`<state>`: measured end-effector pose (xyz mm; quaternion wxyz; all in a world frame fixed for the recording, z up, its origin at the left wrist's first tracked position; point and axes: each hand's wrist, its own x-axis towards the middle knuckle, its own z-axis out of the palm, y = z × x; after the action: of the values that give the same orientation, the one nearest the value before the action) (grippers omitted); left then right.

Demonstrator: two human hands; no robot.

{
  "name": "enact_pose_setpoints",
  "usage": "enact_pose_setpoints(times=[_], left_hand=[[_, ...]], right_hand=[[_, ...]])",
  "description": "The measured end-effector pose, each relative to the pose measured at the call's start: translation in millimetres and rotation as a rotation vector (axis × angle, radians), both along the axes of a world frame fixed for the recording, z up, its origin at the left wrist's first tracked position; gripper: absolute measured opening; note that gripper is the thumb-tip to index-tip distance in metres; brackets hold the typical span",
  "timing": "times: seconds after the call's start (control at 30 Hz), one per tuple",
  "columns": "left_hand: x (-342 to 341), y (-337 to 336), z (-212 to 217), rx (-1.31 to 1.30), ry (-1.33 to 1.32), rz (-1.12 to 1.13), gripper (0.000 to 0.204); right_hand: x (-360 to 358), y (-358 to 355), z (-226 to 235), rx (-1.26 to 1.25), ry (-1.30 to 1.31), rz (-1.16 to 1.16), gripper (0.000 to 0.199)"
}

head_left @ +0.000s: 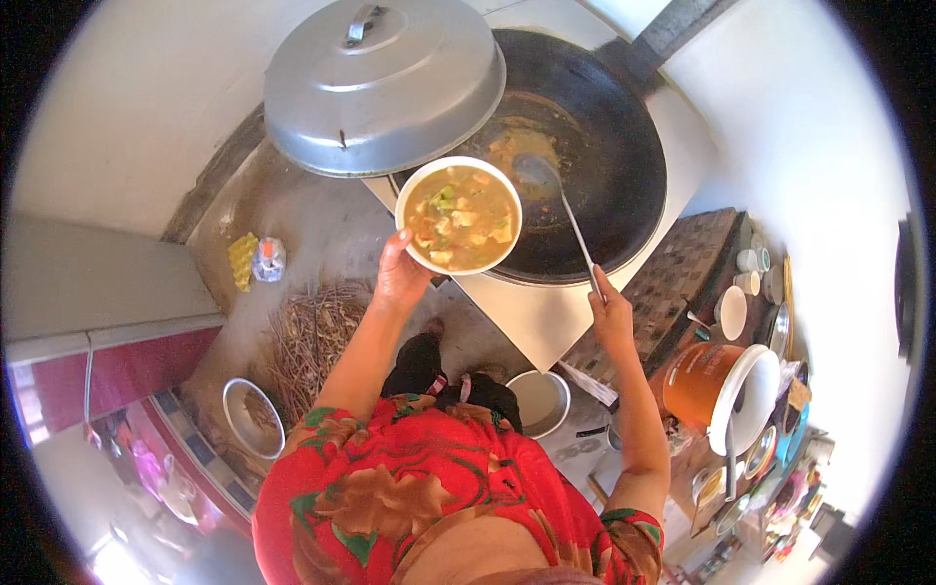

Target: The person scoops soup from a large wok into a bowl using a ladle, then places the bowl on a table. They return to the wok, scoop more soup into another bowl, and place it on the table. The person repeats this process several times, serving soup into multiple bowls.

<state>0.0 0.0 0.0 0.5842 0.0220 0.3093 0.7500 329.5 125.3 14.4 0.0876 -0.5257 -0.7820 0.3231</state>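
My left hand [402, 278] grips the rim of a white bowl [402, 207], thumb over the edge. Brown soup [462, 216] with pale chunks and green bits fills the bowl nearly to the top. In my right hand [611, 314] is the handle end of a metal ladle [577, 226]. The ladle's head rests low in a large black wok [619, 136], beside a little leftover soup [517, 141]. The bowl is held over the wok's near left edge. A big domed metal lid [390, 88] covers the wok's left side.
The wok sits in a pale tiled stove top [531, 322]. On the right, a counter holds an orange bucket [697, 385] and several small bowls [731, 312]. Below lie a heap of sticks [317, 341], a metal basin [541, 400] and another basin [253, 417].
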Motion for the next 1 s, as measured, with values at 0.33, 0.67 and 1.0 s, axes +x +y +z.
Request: enact_pose_setpoints(times=[0.33, 0.67, 1.0], left_hand=[[-25, -13, 19, -0.030, 0.116, -0.097, 0.073], [26, -19, 43, -0.018, 0.062, -0.185, 0.070], [88, -27, 22, 0.010, -0.064, -0.495, 0.060]], right_hand=[[-52, -19, -9, 0.311, -0.509, 0.054, 0.053], [-47, -35, -24, 0.204, -0.252, -0.019, 0.042], [34, -111, -31, 0.064, 0.295, -0.313, 0.049]])
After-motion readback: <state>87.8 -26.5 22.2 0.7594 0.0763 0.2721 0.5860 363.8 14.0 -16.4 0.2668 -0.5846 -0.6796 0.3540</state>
